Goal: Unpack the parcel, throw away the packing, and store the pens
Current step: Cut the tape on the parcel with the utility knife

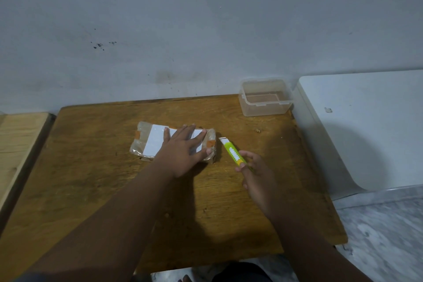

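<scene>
A brown taped parcel point(146, 142) with a white label lies near the middle of the wooden table point(229, 201). My left hand point(183, 151) lies flat on top of it, fingers spread and pressing down. Just right of the parcel, my right hand point(256, 174) grips a green and white utility knife point(233, 152). Its blade end points up and left, a short way from the parcel's right end. The pens are hidden inside the parcel.
A clear plastic box point(265, 97) without a lid stands at the table's back right corner. A white cabinet top point(366, 126) sits to the right, a light wooden surface point(20, 144) to the left. A grey wall is behind.
</scene>
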